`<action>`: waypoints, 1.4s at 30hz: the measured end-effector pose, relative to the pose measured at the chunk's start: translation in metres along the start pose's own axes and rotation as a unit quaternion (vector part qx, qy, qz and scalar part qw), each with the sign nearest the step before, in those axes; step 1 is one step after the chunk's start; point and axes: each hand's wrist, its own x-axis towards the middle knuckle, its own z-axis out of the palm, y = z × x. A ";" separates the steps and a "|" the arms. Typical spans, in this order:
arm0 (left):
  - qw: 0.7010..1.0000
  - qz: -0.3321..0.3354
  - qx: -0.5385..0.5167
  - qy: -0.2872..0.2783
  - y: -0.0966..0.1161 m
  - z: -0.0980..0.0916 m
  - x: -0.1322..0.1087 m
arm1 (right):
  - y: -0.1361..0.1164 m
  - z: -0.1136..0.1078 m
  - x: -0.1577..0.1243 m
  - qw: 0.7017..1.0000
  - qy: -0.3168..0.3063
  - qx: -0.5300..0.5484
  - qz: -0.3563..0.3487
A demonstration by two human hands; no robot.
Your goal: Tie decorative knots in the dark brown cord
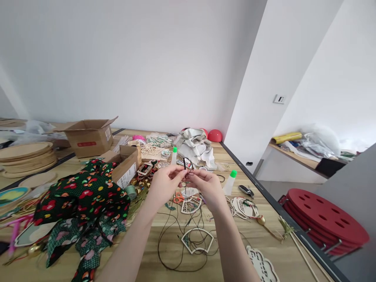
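Note:
My left hand [170, 176] and my right hand [205, 183] meet above the middle of the table, fingertips pinched together on a dark thin cord [188, 159]. A loop of the cord sticks up over the fingers, and long strands hang down to the table in wide coils [160, 250]. Below the hands lies a fan-shaped wooden frame [210, 243] with cord across it. Behind it is a second fan-shaped cutout [183, 207], close to orange-handled scissors [178, 198]. What exactly sits between the fingertips is too small to make out.
Green-capped glue bottles [229, 183] stand either side of the hands. Floral fabric [85, 192] and cardboard boxes [88, 137] fill the left. A car key [246, 190] and wooden cutouts [261, 264] lie right. Red stools [326, 215] are stacked beyond the table edge.

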 end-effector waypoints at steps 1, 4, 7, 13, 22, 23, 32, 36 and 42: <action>1.000 0.003 0.014 0.006 0.000 0.001 0.000 | 0.000 -0.001 0.000 1.000 0.000 0.010 0.001; 0.997 0.019 0.065 0.025 0.002 0.001 -0.002 | -0.003 -0.002 -0.001 0.998 -0.020 0.050 0.020; 0.992 0.039 0.111 0.046 0.005 0.000 -0.004 | -0.010 -0.005 -0.004 0.991 -0.077 0.087 0.060; 0.989 0.066 0.126 0.030 0.007 0.000 -0.005 | -0.009 -0.003 -0.003 0.998 -0.028 0.027 0.052; 0.993 0.061 0.100 -0.004 0.009 0.004 -0.004 | -0.004 -0.004 0.000 0.999 -0.007 -0.043 0.027; 0.992 0.065 0.108 -0.005 0.009 0.004 -0.005 | -0.003 -0.004 0.000 0.998 -0.006 -0.054 0.020; 0.974 0.146 0.172 0.017 0.007 0.003 -0.007 | -0.003 -0.006 0.003 0.996 0.001 -0.084 0.002; 0.968 0.157 0.196 0.020 0.007 0.004 -0.008 | -0.003 -0.006 0.003 0.996 0.007 -0.092 -0.008; 0.929 0.201 0.306 0.045 0.006 0.003 -0.010 | 0.002 -0.008 0.004 0.990 0.020 -0.134 -0.035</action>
